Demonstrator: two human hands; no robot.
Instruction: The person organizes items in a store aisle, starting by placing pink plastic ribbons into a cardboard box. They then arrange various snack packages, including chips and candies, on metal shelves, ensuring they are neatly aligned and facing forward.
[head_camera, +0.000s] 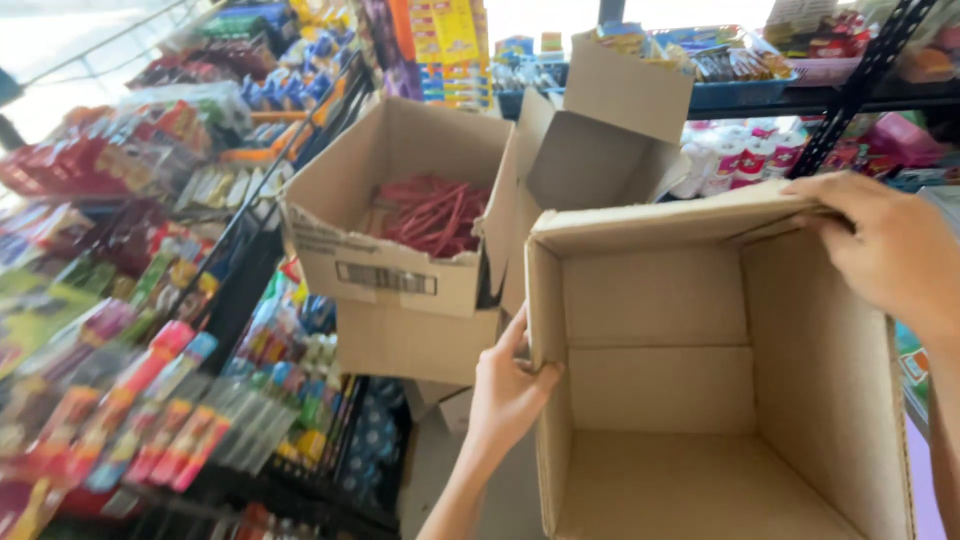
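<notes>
A large empty cardboard box (660, 390) fills the lower right of the head view, its opening facing me. My left hand (508, 392) grips the box's left wall edge, thumb inside. My right hand (885, 245) holds the box's top right corner, fingers over a folded flap. Behind it to the left, a second open cardboard box (395, 215) holds red stick-shaped packets (432, 215) and rests on another carton (415, 345).
A slanted wire rack (150, 330) of colourful small packets runs down the left. A dark shelf (800, 95) with packaged goods crosses the back right. A third open carton (600, 150) with raised flaps stands behind the boxes.
</notes>
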